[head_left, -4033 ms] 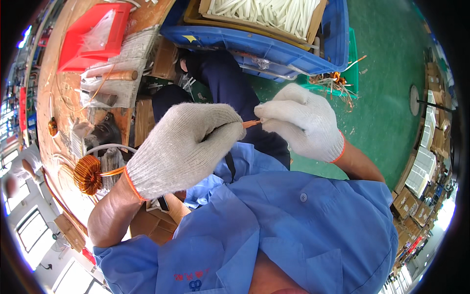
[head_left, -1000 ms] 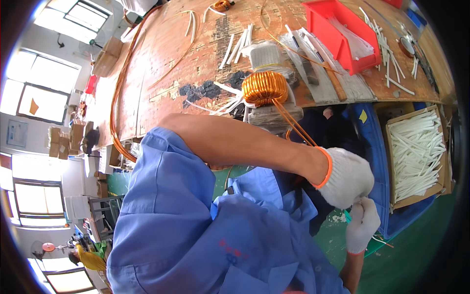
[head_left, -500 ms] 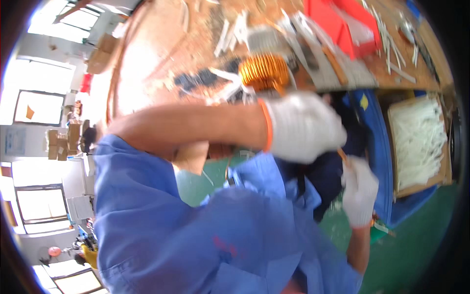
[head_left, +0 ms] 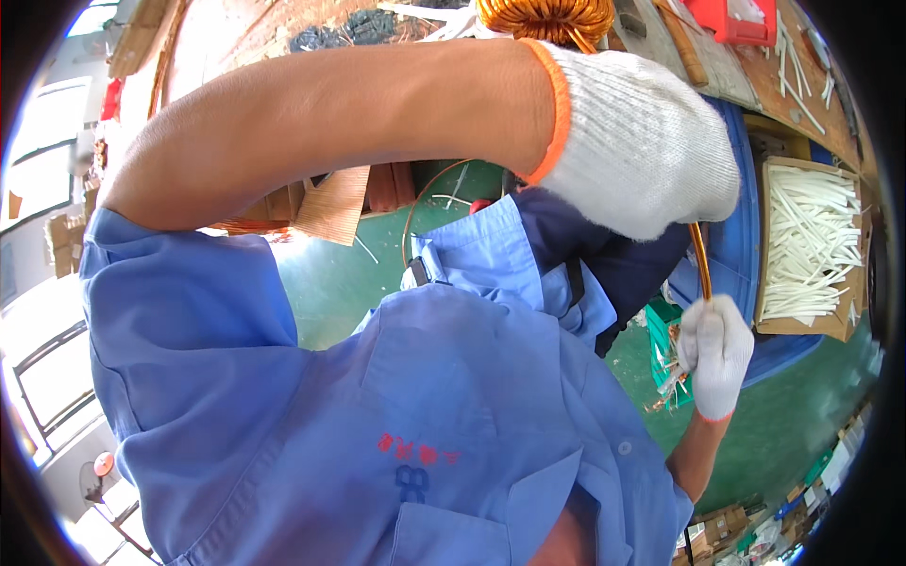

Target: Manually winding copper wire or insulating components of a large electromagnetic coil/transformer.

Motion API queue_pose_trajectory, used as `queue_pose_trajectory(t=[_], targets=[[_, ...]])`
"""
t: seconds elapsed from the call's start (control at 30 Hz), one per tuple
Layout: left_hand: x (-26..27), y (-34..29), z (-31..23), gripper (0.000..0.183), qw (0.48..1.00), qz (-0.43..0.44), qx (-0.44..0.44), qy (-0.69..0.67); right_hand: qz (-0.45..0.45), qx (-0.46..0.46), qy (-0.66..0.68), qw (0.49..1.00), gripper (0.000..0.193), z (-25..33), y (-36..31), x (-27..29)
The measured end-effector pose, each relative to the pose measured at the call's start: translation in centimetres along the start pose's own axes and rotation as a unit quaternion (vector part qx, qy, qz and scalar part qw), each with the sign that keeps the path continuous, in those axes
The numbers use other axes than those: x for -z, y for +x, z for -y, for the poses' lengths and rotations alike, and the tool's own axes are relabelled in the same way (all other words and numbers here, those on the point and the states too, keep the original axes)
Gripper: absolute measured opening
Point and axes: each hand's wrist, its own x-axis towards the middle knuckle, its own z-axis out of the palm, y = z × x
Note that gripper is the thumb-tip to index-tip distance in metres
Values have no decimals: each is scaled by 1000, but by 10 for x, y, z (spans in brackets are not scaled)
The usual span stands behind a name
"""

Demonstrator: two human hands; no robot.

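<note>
A ring-shaped coil wound with orange copper wire [head_left: 547, 17] lies on the bench at the upper edge of the view. My left hand [head_left: 651, 141], in a white knitted glove with an orange cuff, is just on the near side of it, back turned up and curled over the wire. Copper wire ends [head_left: 701, 259] stretch out from beneath that glove. Lower right, my right hand [head_left: 717, 351], gloved too, has its fingers closed round the other end of this length. The left fingertips are hidden beneath the glove's back.
On the right, a cardboard box [head_left: 812, 245] of white sleeving pieces sits in a blue crate [head_left: 741, 274]. A green basket [head_left: 661, 354] with wire scraps stands on the floor beside my right hand. A red bin [head_left: 741, 21] and a wooden-handled tool [head_left: 681, 45] rest on the bench.
My hands have moved apart, and a longer stretch of copper wire shows between them. The view has tipped lower, so the coil now sits at the upper edge.
</note>
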Motion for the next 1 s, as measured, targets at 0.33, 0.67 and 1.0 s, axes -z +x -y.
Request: queue_pose_trajectory(t=[0.33,0.67,1.0], targets=[[58,-6,18,19,984,-113,92,104,65,-40,50,996,23,31,36,-20],[59,-28,50,38,923,-126,356,73,-3,11,52,999,19,2,8,-69],[61,-24,53,44,920,-141,365,35,-37,278,67,957,26,40,124,-138]])
